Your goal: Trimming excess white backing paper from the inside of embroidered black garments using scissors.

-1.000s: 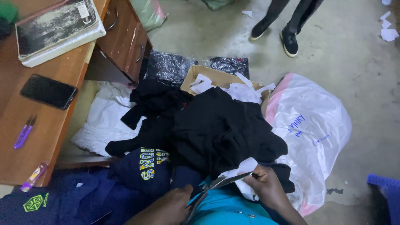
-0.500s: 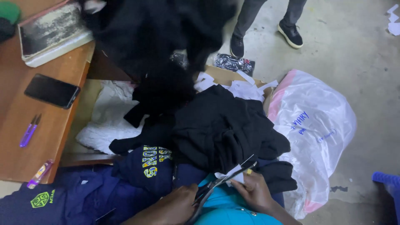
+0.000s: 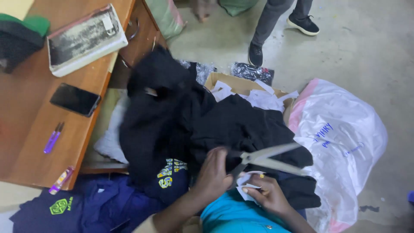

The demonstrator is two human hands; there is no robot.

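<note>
Left hand (image 3: 214, 174) fingers curled round metal scissors (image 3: 267, 157), blades open; right hand (image 3: 265, 194) pinches white paper tag (image 3: 246, 183).

You look down on a grey concrete floor (image 3: 366, 51) filling the upper right of the frame, dull under even indoor light. At the left stands a brown wooden desk (image 3: 30, 129), its drawer front (image 3: 140, 36) facing the floor.

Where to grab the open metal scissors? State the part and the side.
Take the open metal scissors by the handle end, now under the left hand, coming from the near-left. Both blades splay rightward over the black garment pile, so that side is sharp.
</note>
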